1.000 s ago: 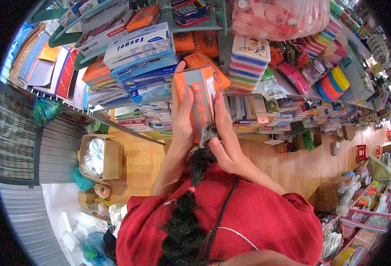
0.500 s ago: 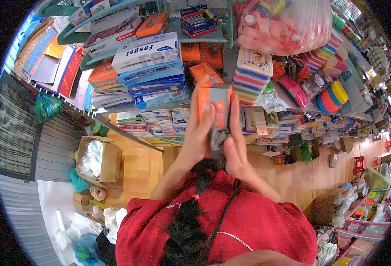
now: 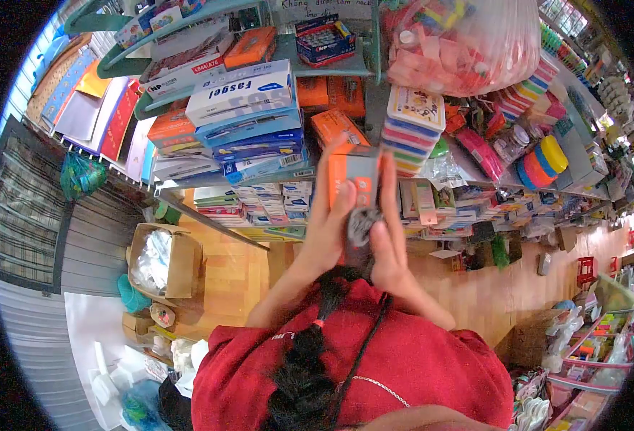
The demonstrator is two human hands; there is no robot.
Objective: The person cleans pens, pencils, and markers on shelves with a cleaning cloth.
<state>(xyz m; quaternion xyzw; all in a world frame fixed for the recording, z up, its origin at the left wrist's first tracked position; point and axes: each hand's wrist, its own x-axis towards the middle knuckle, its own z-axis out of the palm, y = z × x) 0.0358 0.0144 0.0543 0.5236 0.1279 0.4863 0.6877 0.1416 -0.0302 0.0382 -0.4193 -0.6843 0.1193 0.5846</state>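
An orange and grey box is held upright between my two hands, in front of the shelf. My left hand wraps round its left side, with the thumb across the front. On the right side, my right hand presses against the box, fingers pointing up and thumb near a dark, crumpled-looking thing. That thing lies over the lower part of the box and is too blurred to name. Just behind the box, another orange box rests on the shelf.
Stacked pen boxes stand left of my hands, and a stack of colourful cases stands right. A large plastic bag hangs or sits above. An open cardboard box is on the floor at left.
The box and both hands sit slightly lower and further right in the view, as the shelf also does. The dark crumpled thing shows more roundly beside my right thumb.
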